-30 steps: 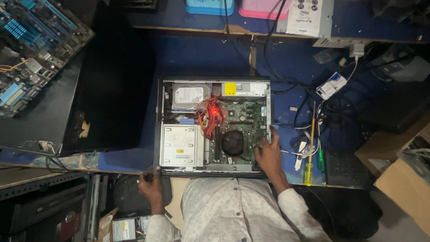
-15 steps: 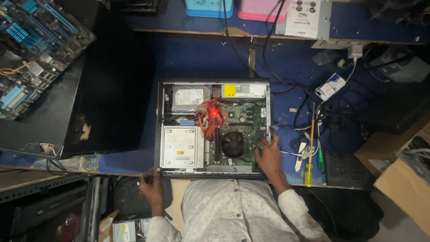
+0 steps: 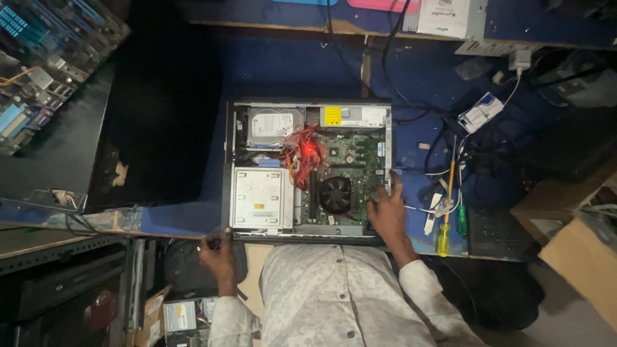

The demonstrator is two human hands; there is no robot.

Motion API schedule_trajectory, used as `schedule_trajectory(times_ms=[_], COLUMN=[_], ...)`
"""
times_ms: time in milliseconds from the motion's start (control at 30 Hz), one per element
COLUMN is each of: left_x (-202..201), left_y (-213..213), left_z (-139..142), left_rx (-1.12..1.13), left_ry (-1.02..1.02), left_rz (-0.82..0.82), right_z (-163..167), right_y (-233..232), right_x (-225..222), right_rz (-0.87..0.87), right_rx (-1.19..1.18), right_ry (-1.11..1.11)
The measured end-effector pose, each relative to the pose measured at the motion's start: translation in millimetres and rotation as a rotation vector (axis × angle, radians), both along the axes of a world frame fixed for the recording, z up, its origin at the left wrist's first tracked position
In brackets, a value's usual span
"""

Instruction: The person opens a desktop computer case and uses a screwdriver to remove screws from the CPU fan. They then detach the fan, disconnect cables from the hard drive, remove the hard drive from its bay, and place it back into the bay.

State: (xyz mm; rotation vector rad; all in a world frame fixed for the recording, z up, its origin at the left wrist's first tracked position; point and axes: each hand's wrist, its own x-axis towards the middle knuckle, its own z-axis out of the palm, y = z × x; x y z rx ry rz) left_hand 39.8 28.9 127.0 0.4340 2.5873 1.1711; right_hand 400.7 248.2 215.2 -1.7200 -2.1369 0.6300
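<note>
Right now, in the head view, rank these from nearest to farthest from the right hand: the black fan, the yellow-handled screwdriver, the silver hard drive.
From the right hand on the open computer case's right edge:
1. Black fan, just left of the hand, inside the case.
2. Yellow-handled screwdriver, to its right on the blue table.
3. Silver hard drive, far corner, upper left of the case.

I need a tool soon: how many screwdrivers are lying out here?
2. The yellow-handled screwdriver lies on the blue desk right of the open computer case; the green-handled screwdriver lies just beside it. Cables may hide others.

Yellow label inside case; cardboard box right.
</note>
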Motion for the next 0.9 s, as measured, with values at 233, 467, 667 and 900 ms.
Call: schedule_trajectory(times_ms=[233, 467, 667, 900], left_x=[4.6, 0.5, 5.3, 12.4], left_y=[2.3, 3.7, 2.1, -2.5], left_z=[4.7, 3.5, 4.7, 7.3], left_rx=[0.067, 0.035, 0.096, 0.099], left_ry=[-0.008, -0.05, -0.025, -0.005], left_rz=[-0.017, 0.016, -0.006, -0.066], right_z=[-0.2, -0.5, 6.3, 12.6], right_y=[0.4, 2.6, 0.7, -3.5], right_x=[4.0, -0.9, 3.2, 14.7], right_rz=[0.026, 0.01, 0.017, 0.017], right_rx=[0.057, -0.033, -0.016, -0.013], right_ry=[-0.029, -0.008, -0.028, -0.037])
